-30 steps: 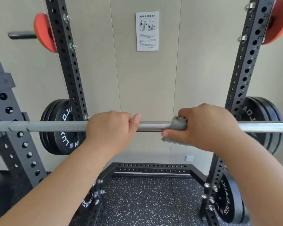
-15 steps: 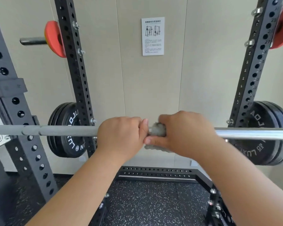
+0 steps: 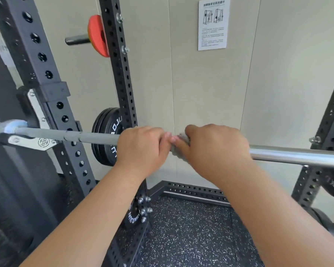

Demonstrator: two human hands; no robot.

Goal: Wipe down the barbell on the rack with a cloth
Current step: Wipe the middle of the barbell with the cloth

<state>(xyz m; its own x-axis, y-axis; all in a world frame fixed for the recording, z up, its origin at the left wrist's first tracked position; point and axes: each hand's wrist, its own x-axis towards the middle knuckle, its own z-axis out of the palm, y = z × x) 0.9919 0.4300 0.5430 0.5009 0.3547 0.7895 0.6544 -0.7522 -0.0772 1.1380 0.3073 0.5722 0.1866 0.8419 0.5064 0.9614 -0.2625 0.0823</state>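
**Barbell wipe-down: looks about mid-bar, left half not done yet**

Big stuff first. The black rack [image 3: 121, 93] takes up most of the shot, with uprights on both sides and black plates [image 3: 106, 137] stored behind the left one. The barbell [image 3: 75, 135] lies across it. Its left end sits in the silver hook [image 3: 37, 141] and its right end runs out of frame.

Both hands are on the bar near the middle of the view. The left hand [image 3: 141, 149] has its fingers curled over the bare shaft, just holding on. The right hand [image 3: 214, 147] is pressed right up against it, fingers clamped on the grey cloth [image 3: 182, 138], which is bunched around the bar. Only a small tuft shows between the two hands, touching the left thumb.

Progress is just my guess. The stretch right of the cloth looks bright and shiny, and the stretch out to the hook looks dull and matte. That could mean the right side is done. It could also just be smooth steel versus knurling plus the lighting, I honestly can't tell.

Either way the cloth can't go further left with that hand parked there. So the bit under the left hand and everything out to the hook needs a pass, and probably the bar ends too, which I can't really see. Call it roughly halfway.
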